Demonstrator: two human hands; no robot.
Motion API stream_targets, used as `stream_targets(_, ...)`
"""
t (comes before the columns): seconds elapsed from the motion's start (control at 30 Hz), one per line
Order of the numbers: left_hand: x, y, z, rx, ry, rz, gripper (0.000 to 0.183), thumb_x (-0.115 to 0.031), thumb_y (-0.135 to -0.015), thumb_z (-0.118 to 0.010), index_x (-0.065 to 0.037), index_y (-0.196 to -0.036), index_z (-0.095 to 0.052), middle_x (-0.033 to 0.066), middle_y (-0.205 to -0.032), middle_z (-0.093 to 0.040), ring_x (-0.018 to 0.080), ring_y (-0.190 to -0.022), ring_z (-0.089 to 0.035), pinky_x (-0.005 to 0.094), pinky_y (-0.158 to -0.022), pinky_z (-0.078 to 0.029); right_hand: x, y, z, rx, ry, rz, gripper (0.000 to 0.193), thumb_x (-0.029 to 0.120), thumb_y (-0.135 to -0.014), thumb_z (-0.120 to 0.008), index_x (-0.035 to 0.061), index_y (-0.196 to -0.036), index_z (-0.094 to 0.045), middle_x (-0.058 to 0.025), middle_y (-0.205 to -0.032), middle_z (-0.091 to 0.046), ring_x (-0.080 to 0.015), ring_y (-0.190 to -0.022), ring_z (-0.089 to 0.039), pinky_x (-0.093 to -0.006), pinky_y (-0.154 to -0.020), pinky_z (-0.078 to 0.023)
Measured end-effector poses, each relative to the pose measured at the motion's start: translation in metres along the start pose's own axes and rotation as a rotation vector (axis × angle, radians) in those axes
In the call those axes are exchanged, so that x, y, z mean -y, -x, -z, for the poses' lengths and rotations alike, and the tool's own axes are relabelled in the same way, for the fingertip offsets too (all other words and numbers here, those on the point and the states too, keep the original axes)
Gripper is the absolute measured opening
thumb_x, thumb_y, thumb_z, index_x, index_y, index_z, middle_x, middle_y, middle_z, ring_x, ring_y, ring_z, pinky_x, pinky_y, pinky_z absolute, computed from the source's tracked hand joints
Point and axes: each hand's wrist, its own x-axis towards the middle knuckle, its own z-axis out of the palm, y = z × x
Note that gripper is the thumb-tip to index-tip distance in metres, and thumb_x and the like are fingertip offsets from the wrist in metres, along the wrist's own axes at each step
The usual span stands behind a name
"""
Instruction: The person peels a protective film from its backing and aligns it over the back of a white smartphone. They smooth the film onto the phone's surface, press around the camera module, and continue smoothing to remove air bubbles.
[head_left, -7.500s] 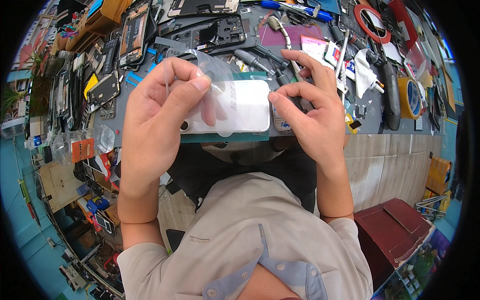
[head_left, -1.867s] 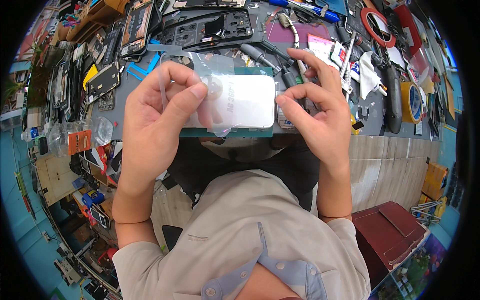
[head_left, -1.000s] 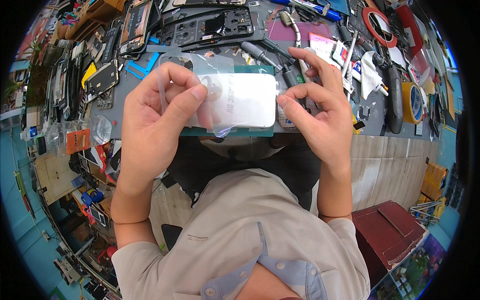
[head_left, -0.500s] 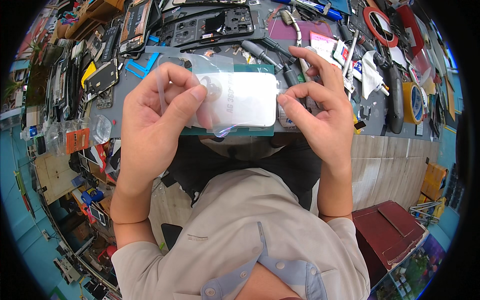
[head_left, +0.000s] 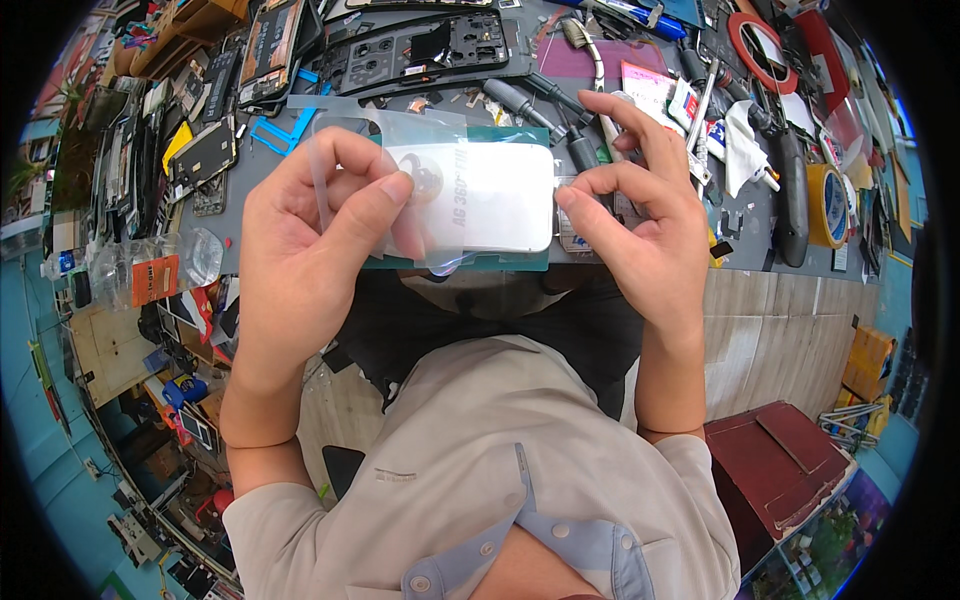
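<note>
A white phone (head_left: 510, 200) with rounded corners is held level above the table edge. Over its left part lies a translucent protective film (head_left: 450, 150) with grey printing, and the round camera area shows through. My left hand (head_left: 320, 215) pinches film and phone at the left end between thumb and curled fingers. At the phone's right edge my right hand (head_left: 640, 205) closes thumb and index finger on a small clear tab (head_left: 563, 183); its other fingers are raised. Under the phone a dark green sheet (head_left: 520, 263) sticks out at the front and back.
Opened phone frames (head_left: 420, 50) crowd the back of the grey table. Blue plastic brackets (head_left: 285, 125) lie left of the film, screwdrivers (head_left: 515, 100) behind the phone. A yellow tape roll (head_left: 826, 205) stands at the right. Clear packaging (head_left: 150, 270) sits at the left edge.
Almost nothing differs. The film's curled front edge has shifted slightly and lies a little flatter on the phone; both hands keep their holds.
</note>
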Motion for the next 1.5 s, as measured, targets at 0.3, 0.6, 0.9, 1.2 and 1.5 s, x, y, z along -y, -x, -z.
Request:
stream_targets(0.3, -0.0009, 0.0, -0.0004, 0.002, -0.012, -0.004, 0.008, -0.007, -0.112, -0.069, 0.001, -0.11, -0.066, 0.0062, -0.089, -0.076, 0.0099, -0.082, -0.07, 0.0256, -0.08, -0.053, -0.0009, 0.0005, 0.0001, 0.003, -0.002, 0.004, 0.011, 0.013, -0.078, -0.087, 0.0041, -0.084, -0.083, -0.0079, -0.148, -0.073, -0.0281, -0.115, -0.056, -0.0384, -0.105, -0.05)
stream_targets(0.6, -0.0037, 0.0, -0.0019, -0.02, -0.02, 0.005, 0.007, -0.004, -0.111, -0.07, 0.002, -0.111, -0.066, 0.0065, -0.089, -0.076, 0.0102, -0.081, -0.071, 0.0263, -0.079, -0.056, -0.0013, 0.0004, 0.0003, 0.001, -0.005, 0.01, 0.011, 0.013, -0.078, -0.088, 0.0043, -0.084, -0.083, -0.0079, -0.148, -0.072, -0.0282, -0.115, -0.056, -0.0384, -0.105, -0.05)
stream_targets(0.9, -0.0033, 0.001, -0.0016, -0.032, -0.018, 0.039, 0.008, -0.005, -0.111, -0.071, 0.002, -0.109, -0.067, 0.0067, -0.089, -0.077, 0.0103, -0.08, -0.071, 0.0265, -0.078, -0.056, -0.0003, 0.0002, 0.0002, -0.001, -0.001, 0.009, 0.011, 0.012, -0.078, -0.087, 0.004, -0.083, -0.082, -0.0081, -0.148, -0.073, -0.0281, -0.114, -0.056, -0.0382, -0.104, -0.05)
stream_targets(1.2, -0.0041, 0.0012, -0.0016, -0.033, 0.044, 0.062, 0.012, -0.008, -0.11, -0.072, 0.003, -0.111, -0.066, 0.0089, -0.09, -0.078, 0.0142, -0.08, -0.076, 0.0286, -0.078, -0.06, -0.0007, 0.0, 0.0002, -0.002, -0.017, 0.01, 0.01, 0.011, -0.079, -0.087, 0.0038, -0.084, -0.083, -0.0078, -0.148, -0.073, -0.0275, -0.114, -0.055, -0.0377, -0.105, -0.049)
stream_targets(1.5, -0.0069, -0.0016, -0.0057, -0.06, 0.157, 0.125, 0.013, -0.008, -0.108, -0.072, 0.003, -0.112, -0.066, 0.0118, -0.093, -0.079, 0.0182, -0.078, -0.078, 0.032, -0.075, -0.062, -0.0008, 0.0, 0.0004, 0.0, -0.028, -0.003, 0.01, 0.011, -0.079, -0.088, 0.0038, -0.084, -0.083, -0.0067, -0.148, -0.073, -0.0271, -0.116, -0.056, -0.0376, -0.106, -0.049)
